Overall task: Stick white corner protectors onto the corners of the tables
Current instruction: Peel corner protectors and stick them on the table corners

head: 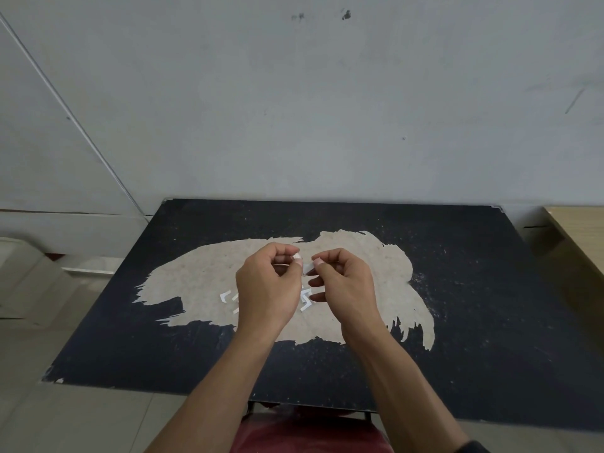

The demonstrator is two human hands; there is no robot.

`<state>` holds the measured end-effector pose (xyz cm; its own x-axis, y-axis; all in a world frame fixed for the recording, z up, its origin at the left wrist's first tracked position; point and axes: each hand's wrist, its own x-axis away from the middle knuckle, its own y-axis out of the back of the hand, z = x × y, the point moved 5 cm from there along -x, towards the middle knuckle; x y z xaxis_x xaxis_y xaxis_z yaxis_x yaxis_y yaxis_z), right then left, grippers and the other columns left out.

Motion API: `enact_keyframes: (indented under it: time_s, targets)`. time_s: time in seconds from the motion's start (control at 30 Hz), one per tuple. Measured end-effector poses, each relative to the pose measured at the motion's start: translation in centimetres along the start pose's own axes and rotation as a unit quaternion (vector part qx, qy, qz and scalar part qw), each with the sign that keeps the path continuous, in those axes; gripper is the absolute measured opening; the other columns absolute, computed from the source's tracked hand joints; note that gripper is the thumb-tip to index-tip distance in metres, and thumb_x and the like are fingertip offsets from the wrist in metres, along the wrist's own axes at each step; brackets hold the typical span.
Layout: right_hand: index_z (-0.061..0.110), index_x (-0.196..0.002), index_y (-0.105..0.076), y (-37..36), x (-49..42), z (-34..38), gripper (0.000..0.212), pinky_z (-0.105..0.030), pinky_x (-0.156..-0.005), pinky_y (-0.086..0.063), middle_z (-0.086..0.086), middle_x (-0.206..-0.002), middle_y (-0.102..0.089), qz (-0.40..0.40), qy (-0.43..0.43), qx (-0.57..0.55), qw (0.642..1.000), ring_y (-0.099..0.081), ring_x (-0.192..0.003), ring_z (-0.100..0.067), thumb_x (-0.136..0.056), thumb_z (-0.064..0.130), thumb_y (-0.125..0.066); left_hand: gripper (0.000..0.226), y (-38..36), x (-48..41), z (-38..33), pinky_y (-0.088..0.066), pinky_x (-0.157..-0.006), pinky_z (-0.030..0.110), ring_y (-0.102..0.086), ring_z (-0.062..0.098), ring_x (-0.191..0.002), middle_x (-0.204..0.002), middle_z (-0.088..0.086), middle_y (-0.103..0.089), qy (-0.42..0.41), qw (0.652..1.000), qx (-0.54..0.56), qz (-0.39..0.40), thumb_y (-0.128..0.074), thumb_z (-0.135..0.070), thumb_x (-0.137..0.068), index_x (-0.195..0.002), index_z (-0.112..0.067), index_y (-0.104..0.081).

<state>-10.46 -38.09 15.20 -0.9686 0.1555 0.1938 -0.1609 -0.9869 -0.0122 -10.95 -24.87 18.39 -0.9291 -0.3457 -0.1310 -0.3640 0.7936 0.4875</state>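
Observation:
A black table (457, 289) with a large worn tan patch in its middle stands against a grey wall. Above the patch, my left hand (268, 286) and my right hand (343, 282) meet fingertip to fingertip, both pinching one small white corner protector (305, 264). Several more white L-shaped corner protectors lie loose on the tan patch, one to the left of my left hand (225, 296) and one between my hands (307, 304); others are partly hidden under my hands.
A light wooden table (581, 243) stands at the right edge. A pale step or ledge (29, 276) sits on the floor at the left. The black table's near-left corner (54, 379) is chipped. The tiled floor (65, 420) runs along the left side.

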Motion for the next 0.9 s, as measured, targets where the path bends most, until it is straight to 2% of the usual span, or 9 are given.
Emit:
enact_keyframes:
  time_s: [0.13,0.33,0.57,0.9]
  targets:
    - [0.016,-0.093,-0.07,0.05,-0.03,-0.11,0.013,-0.022,-0.057,-0.053,-0.001,-0.082,-0.074,0.002,-0.001,0.0,1.0,-0.069,-0.07,-0.011,-0.095,0.008,-0.06,0.011,0.03,0.02,0.11,-0.049,-0.069,0.009,-0.067,0.007,-0.081,-0.092,-0.007,-0.072,0.007,1.0,0.008,-0.005,-0.069,-0.012,-0.092,-0.099,-0.018,-0.074]
    - [0.016,-0.094,-0.07,0.04,-0.08,-0.14,0.014,-0.021,-0.057,-0.053,0.0,-0.081,-0.074,0.003,0.001,0.006,1.0,-0.069,-0.071,-0.012,-0.096,0.007,-0.06,0.011,-0.04,-0.15,0.21,-0.056,-0.074,0.019,-0.069,0.009,-0.081,-0.088,-0.008,-0.071,0.004,1.0,0.017,-0.008,-0.067,-0.01,-0.093,-0.096,-0.018,-0.074]
    - [0.014,-0.093,-0.071,0.14,-0.3,-0.17,0.016,-0.022,-0.057,-0.053,-0.001,-0.082,-0.074,0.001,-0.009,-0.002,1.0,-0.069,-0.068,-0.01,-0.097,0.007,-0.058,0.011,-0.33,-0.35,0.17,-0.057,-0.075,0.021,-0.069,0.01,-0.081,-0.088,-0.007,-0.072,-0.001,1.0,0.011,-0.007,-0.067,-0.01,-0.093,-0.096,-0.018,-0.074]
    - [0.012,-0.092,-0.072,0.07,-0.44,-0.32,0.017,-0.021,-0.057,-0.053,-0.002,-0.082,-0.073,-0.002,-0.017,-0.007,1.0,-0.068,-0.068,-0.009,-0.097,0.006,-0.057,0.011,-0.25,-0.37,0.31,-0.052,-0.07,0.012,-0.067,0.006,-0.08,-0.086,-0.013,-0.068,-0.003,1.0,-0.001,-0.004,-0.067,-0.012,-0.093,-0.096,-0.021,-0.073]
